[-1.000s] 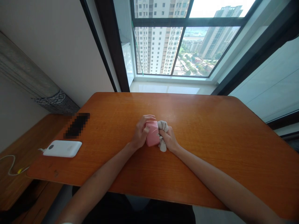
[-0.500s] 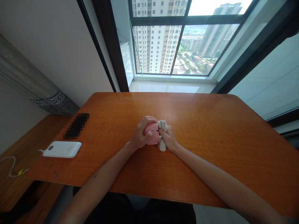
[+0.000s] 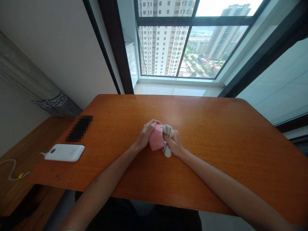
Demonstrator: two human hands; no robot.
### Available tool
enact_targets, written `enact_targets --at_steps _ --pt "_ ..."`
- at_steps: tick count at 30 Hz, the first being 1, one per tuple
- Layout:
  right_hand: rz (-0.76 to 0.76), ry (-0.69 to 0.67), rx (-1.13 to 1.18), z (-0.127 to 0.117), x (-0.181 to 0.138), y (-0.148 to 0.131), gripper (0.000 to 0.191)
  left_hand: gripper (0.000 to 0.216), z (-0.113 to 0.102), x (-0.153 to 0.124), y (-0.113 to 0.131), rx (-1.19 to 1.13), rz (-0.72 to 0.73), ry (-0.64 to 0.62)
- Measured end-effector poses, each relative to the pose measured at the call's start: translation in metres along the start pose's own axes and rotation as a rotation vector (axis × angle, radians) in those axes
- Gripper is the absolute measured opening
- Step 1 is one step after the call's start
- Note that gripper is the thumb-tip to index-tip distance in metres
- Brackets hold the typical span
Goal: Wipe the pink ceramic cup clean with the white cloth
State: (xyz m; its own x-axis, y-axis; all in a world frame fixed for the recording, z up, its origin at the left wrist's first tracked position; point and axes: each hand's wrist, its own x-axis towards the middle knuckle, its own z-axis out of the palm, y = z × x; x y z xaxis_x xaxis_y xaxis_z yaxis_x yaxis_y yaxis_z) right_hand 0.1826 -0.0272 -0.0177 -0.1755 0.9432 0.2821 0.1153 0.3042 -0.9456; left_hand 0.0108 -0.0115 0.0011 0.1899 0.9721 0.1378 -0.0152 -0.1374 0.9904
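In the middle of the table, my left hand (image 3: 144, 134) is closed around the left and far side of a small pink cup-like container (image 3: 156, 138) with angled faces. The container lies tilted, its right end towards my other hand. A crumpled light grey cloth (image 3: 167, 130) is bunched in my right hand (image 3: 175, 143), its fingers closed over it and a loose end hanging below. Cloth and container touch at the container's right end. Whether any cloth goes inside I cannot tell.
A white power bank (image 3: 64, 152) with a cable lies at the left of the wooden table (image 3: 216, 128), below a pixelated dark patch (image 3: 79, 129). A wooden bench (image 3: 14, 189) stands beyond the left edge. The window (image 3: 180, 48) is behind the far edge.
My left thumb has moved up from the container's near face towards its top edge, so more pink shows. The container has turned slightly. My right hand still grips the cloth.
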Motion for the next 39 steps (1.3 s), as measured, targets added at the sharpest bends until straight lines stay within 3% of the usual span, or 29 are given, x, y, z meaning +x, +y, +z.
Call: enact_targets --at_steps 34,39 --pt "0.09 -0.001 0.068 0.001 0.0 0.006 0.026 0.042 -0.001 0.0 -0.009 -0.013 0.025 0.003" --pt "0.1 -0.007 0.081 0.001 0.0 0.0 0.025 0.046 -0.002 -0.003 -0.015 -0.001 0.154 0.045"
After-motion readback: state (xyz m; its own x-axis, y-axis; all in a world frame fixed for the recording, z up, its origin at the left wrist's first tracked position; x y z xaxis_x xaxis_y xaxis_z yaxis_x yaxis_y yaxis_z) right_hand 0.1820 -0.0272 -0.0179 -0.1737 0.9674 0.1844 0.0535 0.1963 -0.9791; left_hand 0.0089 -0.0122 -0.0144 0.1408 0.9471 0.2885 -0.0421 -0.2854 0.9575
